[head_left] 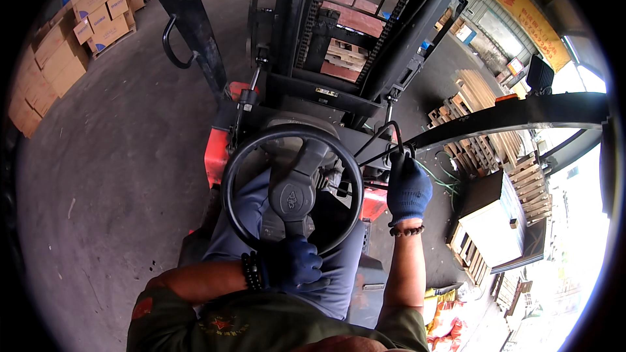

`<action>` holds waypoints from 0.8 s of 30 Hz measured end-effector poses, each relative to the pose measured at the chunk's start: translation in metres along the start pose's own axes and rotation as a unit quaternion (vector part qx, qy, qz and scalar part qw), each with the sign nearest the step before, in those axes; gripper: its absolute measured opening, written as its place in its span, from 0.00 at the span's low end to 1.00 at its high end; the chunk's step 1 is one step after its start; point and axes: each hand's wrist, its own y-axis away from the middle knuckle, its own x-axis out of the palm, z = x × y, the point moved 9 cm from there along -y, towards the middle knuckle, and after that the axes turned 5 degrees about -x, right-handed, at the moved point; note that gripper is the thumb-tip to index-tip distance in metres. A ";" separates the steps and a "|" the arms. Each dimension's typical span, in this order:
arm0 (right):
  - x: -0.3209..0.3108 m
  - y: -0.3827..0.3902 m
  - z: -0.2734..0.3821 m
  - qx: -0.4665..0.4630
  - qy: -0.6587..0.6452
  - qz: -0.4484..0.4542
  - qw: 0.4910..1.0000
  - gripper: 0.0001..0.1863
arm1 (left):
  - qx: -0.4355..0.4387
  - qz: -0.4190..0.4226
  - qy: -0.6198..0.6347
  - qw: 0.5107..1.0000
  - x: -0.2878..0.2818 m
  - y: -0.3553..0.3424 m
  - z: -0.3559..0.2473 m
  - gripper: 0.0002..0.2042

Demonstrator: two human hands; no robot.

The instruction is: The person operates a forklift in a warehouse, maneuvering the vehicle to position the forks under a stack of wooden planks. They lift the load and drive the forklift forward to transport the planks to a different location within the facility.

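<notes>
I sit at the controls of a forklift, behind its black steering wheel point(226, 186). My left hand point(293, 264), in a dark blue glove, is closed on the wheel's lower rim, close to my lap. My right hand point(409, 189), gloved too, reaches forward to the right of the wheel. Its fingers are closed around the top of a thin black control lever point(396, 132); the fingertips are partly hidden. In front of the wheel rises the black mast point(313, 19) with its chains, and wooden pallets point(345, 55) show through it.
Stacked cardboard boxes point(101, 16) stand at the far left beyond grey floor point(124, 143). On the right are more wooden pallets point(482, 117), a large pale box point(492, 221) and colourful sacks point(447, 319). Black cab posts point(189, 19) frame both sides.
</notes>
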 end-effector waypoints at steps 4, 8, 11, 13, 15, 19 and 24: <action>0.004 -0.021 0.029 -0.004 0.003 0.002 1.000 0.26 | 0.015 0.009 -0.006 1.000 -0.023 0.002 0.021 0.10; 0.008 -0.037 0.048 -0.015 0.013 -0.007 1.000 0.24 | 0.018 -0.019 0.004 1.000 -0.056 -0.008 0.033 0.16; 0.015 -0.045 0.040 -0.018 0.012 -0.005 1.000 0.20 | 0.015 -0.029 0.001 0.999 -0.056 -0.017 0.038 0.16; 0.018 -0.047 0.027 -0.016 0.009 -0.010 1.000 0.20 | 0.014 -0.030 0.002 0.999 -0.044 -0.025 0.041 0.17; 0.024 -0.048 0.008 -0.016 0.011 -0.009 1.000 0.20 | 0.012 -0.026 0.010 1.000 -0.024 -0.034 0.046 0.18; 0.037 -0.051 -0.018 -0.012 0.015 -0.002 1.000 0.20 | 0.003 -0.028 0.019 0.999 0.007 -0.049 0.060 0.19; 0.066 -0.064 -0.036 -0.017 0.020 -0.002 1.000 0.20 | 0.002 -0.035 0.020 0.999 0.023 -0.059 0.088 0.20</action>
